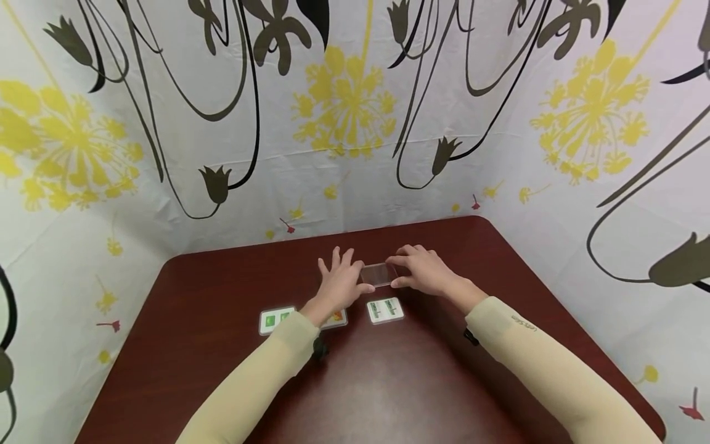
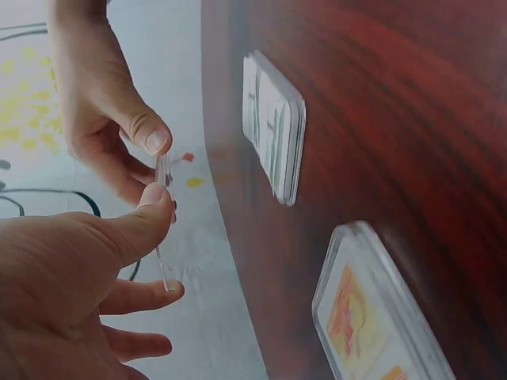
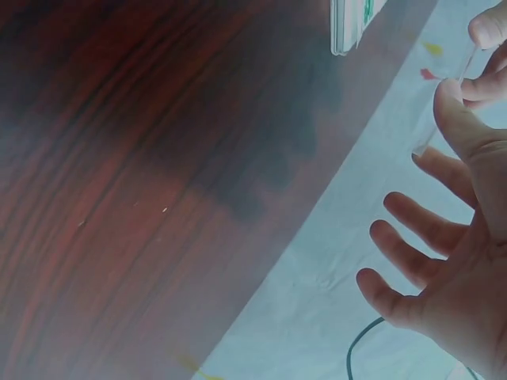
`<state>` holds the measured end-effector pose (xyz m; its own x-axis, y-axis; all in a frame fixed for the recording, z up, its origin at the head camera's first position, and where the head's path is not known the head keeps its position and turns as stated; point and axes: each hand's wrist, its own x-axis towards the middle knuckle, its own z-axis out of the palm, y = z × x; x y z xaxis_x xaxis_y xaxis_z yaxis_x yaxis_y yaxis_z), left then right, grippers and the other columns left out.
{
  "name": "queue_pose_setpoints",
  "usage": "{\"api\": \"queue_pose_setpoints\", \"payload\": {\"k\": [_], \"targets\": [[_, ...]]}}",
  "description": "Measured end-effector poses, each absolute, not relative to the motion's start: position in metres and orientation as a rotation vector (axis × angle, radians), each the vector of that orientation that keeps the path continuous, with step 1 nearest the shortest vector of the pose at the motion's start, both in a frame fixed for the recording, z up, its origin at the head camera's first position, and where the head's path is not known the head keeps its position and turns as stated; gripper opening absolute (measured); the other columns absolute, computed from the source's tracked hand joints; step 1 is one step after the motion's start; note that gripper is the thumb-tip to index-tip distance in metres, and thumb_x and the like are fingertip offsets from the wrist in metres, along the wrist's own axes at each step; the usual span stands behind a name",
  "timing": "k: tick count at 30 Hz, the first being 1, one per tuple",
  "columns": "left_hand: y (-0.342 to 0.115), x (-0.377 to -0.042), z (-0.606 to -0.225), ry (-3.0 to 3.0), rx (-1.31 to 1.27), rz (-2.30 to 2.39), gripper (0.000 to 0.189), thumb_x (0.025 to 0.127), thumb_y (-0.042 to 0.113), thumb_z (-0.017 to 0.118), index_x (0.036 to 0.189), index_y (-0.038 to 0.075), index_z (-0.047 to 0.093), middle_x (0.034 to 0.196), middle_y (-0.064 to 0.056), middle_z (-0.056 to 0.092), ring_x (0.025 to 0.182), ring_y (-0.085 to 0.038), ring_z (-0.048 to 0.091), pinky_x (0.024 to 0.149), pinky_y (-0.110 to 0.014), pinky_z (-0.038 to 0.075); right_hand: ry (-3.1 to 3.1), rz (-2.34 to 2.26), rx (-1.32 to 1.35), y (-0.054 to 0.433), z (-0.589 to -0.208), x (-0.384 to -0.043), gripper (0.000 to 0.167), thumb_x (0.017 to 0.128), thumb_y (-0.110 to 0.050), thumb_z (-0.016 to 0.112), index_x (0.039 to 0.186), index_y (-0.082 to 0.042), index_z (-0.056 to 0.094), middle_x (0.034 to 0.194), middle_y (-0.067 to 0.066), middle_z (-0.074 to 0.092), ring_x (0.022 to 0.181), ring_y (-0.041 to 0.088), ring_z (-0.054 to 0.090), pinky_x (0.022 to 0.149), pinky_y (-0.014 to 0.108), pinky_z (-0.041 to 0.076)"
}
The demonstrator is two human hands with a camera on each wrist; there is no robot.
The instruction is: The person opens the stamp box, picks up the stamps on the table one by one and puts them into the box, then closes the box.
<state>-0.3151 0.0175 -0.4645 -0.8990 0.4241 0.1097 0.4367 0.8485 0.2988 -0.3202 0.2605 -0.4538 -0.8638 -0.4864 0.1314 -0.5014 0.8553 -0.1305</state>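
Note:
A thin, clear rectangular plastic plate (image 1: 378,275) is held between my two hands above the far half of the table. My left hand (image 1: 339,285) pinches its left end with thumb and fingers, its other fingers spread. The right hand (image 1: 426,271) grips the opposite end, thumb on the near side. Edge-on, the plate (image 2: 163,257) shows as a thin line in the left wrist view. Just nearer to me lies a clear-cased card stack (image 1: 385,311) with green print. A cased card with an orange picture (image 2: 348,313) sits under my left wrist.
Left of my left forearm lies a cased card with green squares (image 1: 275,320), partly hidden by the sleeve. The dark red wooden table (image 1: 222,370) ends at a wall covering (image 1: 344,185) with a flower pattern, close behind my hands.

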Motion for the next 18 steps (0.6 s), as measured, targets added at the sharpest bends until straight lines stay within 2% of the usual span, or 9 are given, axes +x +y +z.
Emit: {"api": "queue_pose_setpoints", "payload": {"k": [9,18], "targets": [[0.017,-0.296,-0.469,-2.987,-0.785,-0.499,0.06,0.086,0.052,0.076,0.131,0.012,0.066,0.159,-0.015,0.031,0.15,-0.046,0.009,0.108,-0.077,0.006,-2.917,0.259,0.88,0.266,-0.462,-0.301,0.057,0.086,-0.05,0.077,0.135,-0.022,0.066,0.134,0.011,0.056,0.12,0.035,0.053,0.091,0.06,0.044],[0.017,-0.285,-0.483,-3.016,-0.836,-0.496,0.054,0.086,0.052,0.076,0.124,0.014,0.07,0.159,-0.015,0.032,0.149,-0.048,0.011,0.108,-0.077,0.007,-2.907,0.273,0.94,0.268,-0.473,-0.288,0.054,0.082,-0.049,0.081,0.128,-0.022,0.07,0.129,0.009,0.058,0.114,0.032,0.054,0.084,0.056,0.045]]}}
